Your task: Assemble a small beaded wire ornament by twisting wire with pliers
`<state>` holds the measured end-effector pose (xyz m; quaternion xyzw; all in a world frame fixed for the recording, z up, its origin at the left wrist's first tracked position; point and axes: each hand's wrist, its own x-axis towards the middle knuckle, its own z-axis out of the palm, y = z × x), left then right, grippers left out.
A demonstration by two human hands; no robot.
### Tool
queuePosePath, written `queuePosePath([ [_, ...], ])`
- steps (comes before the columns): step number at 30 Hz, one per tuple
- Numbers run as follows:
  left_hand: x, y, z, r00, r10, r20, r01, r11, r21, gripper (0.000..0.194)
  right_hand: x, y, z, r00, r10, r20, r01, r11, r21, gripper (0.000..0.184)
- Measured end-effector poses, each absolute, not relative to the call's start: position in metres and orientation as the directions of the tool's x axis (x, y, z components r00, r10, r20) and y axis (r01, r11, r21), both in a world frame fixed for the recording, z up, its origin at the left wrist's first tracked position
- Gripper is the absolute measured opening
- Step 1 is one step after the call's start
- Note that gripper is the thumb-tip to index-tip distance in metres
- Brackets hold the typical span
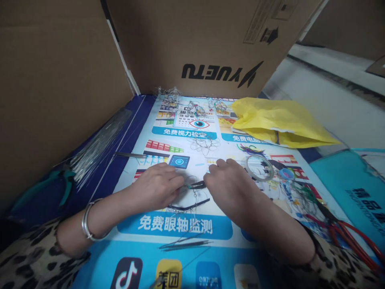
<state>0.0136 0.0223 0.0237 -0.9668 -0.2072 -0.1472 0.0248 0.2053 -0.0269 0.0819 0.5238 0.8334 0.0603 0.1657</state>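
Right hand (230,184) closed round the dark-tipped tool (197,185), and its slim nose pokes out leftward, long axis nearly crosswise, dipping just a touch at the tip! It sits between the two hands, over the printed mat (99,261). Left hand (156,184) comes in opposite, fingers bunched narrow beside the beaded wire (195,193); whether they pinch it, I can't tell. Nearer the wearer, a dark strip (194,206) runs crosswise, right end tilted away.

Yellow bag (279,120), leopard-spotted sleeves (39,257)
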Motion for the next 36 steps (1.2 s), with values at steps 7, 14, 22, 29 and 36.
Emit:
queuePosePath([
  [7, 0.001, 0.030, 0.021, 0.855, 0.422, 0.301, 0.445, -0.896, -0.007, 0.016, 0.202, -0.020, 0.068, -0.428, 0.887, -0.173, 0.863, 0.458, 0.214, 0.018],
  [14, 0.001, 0.026, 0.017, 0.837, 0.447, 0.316, 0.453, -0.890, 0.058, 0.019, 0.206, -0.021, 0.065, -0.412, 0.889, -0.198, 0.869, 0.449, 0.207, 0.018],
  [22, 0.002, 0.024, 0.016, 0.835, 0.473, 0.282, 0.455, -0.881, 0.129, 0.018, 0.204, -0.021, 0.065, -0.433, 0.876, -0.211, 0.861, 0.471, 0.190, 0.018],
  [29, 0.002, 0.026, 0.020, 0.832, 0.533, 0.156, 0.498, -0.840, 0.215, 0.015, 0.206, -0.020, 0.060, -0.438, 0.877, -0.197, 0.867, 0.470, 0.166, 0.017],
  [36, 0.003, 0.023, 0.021, 0.833, 0.535, 0.142, 0.506, -0.840, 0.196, 0.015, 0.207, -0.021, 0.058, -0.467, 0.868, -0.167, 0.855, 0.491, 0.165, 0.015],
])
